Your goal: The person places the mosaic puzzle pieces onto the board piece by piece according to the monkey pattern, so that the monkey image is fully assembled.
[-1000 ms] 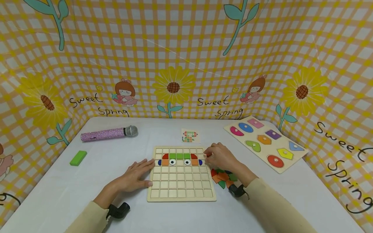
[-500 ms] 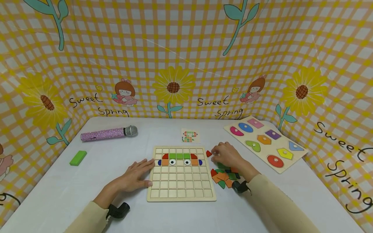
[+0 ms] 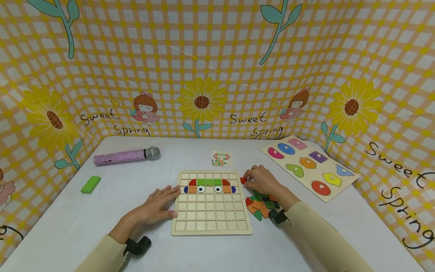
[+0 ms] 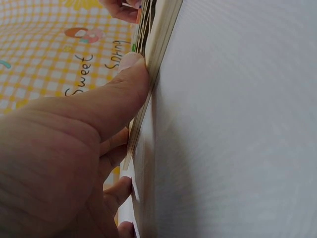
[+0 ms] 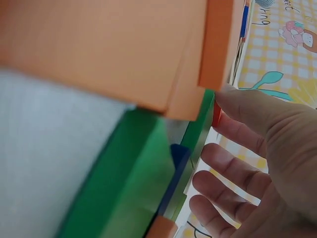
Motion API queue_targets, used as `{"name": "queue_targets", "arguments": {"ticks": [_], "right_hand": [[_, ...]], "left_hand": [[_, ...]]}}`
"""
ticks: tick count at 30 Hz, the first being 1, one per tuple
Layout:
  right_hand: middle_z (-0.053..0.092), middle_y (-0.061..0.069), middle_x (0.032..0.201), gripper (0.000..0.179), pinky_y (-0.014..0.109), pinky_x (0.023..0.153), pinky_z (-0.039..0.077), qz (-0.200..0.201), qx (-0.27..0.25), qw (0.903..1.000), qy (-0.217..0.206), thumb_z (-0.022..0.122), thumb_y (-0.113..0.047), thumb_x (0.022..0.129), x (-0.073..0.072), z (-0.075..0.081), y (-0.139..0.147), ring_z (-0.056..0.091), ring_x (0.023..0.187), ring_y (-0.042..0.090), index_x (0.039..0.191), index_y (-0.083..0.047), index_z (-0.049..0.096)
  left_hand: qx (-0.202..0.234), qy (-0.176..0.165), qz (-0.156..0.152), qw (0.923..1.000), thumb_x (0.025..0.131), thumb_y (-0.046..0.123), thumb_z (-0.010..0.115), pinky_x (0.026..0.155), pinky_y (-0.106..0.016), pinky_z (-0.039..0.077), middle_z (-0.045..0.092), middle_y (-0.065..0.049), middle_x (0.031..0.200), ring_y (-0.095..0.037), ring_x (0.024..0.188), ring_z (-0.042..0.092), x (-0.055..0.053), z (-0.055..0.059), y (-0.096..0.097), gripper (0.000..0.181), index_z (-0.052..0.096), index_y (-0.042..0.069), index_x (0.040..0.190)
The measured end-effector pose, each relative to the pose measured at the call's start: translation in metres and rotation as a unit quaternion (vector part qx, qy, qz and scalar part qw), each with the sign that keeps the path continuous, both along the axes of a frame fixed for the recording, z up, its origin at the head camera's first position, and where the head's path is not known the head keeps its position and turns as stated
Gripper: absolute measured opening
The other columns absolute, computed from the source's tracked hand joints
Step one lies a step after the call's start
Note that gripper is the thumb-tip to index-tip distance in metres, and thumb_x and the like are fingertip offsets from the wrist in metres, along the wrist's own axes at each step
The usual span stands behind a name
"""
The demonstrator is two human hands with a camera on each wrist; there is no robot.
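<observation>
A small red piece (image 3: 243, 180) sits pinched at the fingertips of the right hand (image 3: 263, 180), just off the right edge of the grid board (image 3: 211, 223). The right wrist view shows thumb and finger closing on it (image 5: 216, 115) (the head view only hints at this). The left hand (image 3: 157, 206) lies flat, thumb pressing the board's edge (image 4: 157, 54). Loose pieces (image 3: 259, 206) lie partly under the right wrist; a pattern card (image 3: 221, 158) lies beyond.

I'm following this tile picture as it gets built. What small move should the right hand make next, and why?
Probably carry the red piece left onto the wooden grid board. The right hand pinches it just off the board's right edge, the top rows already hold coloured tiles, and the left hand rests flat against the board's left edge. Which cell it belongs in I cannot tell.
</observation>
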State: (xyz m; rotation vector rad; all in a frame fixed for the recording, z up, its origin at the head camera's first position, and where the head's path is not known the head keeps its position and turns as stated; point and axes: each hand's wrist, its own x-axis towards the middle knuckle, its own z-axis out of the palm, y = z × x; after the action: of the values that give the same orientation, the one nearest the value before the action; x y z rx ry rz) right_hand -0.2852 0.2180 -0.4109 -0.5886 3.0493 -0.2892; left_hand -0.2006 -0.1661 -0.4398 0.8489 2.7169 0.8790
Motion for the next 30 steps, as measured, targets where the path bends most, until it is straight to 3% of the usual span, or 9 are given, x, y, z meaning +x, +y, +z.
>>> {"name": "queue_targets", "arguments": {"ticks": [10, 20, 30], "right_hand": [[0.063, 0.006, 0.095, 0.024, 0.037, 0.078, 0.044, 0.006, -0.038, 0.999, 0.021, 0.072, -0.025, 0.082, 0.009, 0.003, 0.001, 0.048, 0.088, 0.022, 0.102, -0.012, 0.072], [0.063, 0.002, 0.104, 0.027, 0.036, 0.084, 0.047, 0.037, -0.109, 0.9934, -0.005, 0.071, -0.024, 0.084, 0.039, 0.021, -0.027, 0.047, 0.098, 0.018, 0.108, -0.013, 0.071], [0.064, 0.002, 0.096, 0.021, 0.033, 0.081, 0.047, 0.153, -0.134, 0.9785, 0.032, 0.071, -0.02, 0.083, 0.055, 0.019, -0.076, 0.049, 0.09, 0.015, 0.103, -0.013, 0.072]], "left_hand": [[0.001, 0.002, -0.004, 1.0, 0.088, 0.035, 0.063, 0.113, -0.067, 0.005, 0.026, -0.016, 0.155, -0.043, 0.144, 0.016, 0.0, -0.001, 0.001, 0.073, 0.032, 0.003, 0.146], [0.0, 0.001, 0.0, 1.0, 0.088, 0.035, 0.063, 0.112, -0.067, 0.005, 0.026, -0.016, 0.155, -0.044, 0.144, 0.016, 0.0, 0.002, 0.001, 0.074, 0.031, 0.003, 0.146], [0.002, -0.003, -0.001, 1.0, 0.088, 0.033, 0.064, 0.112, -0.067, 0.005, 0.025, -0.016, 0.156, -0.044, 0.144, 0.016, 0.001, 0.002, 0.001, 0.073, 0.031, 0.003, 0.146]]}}
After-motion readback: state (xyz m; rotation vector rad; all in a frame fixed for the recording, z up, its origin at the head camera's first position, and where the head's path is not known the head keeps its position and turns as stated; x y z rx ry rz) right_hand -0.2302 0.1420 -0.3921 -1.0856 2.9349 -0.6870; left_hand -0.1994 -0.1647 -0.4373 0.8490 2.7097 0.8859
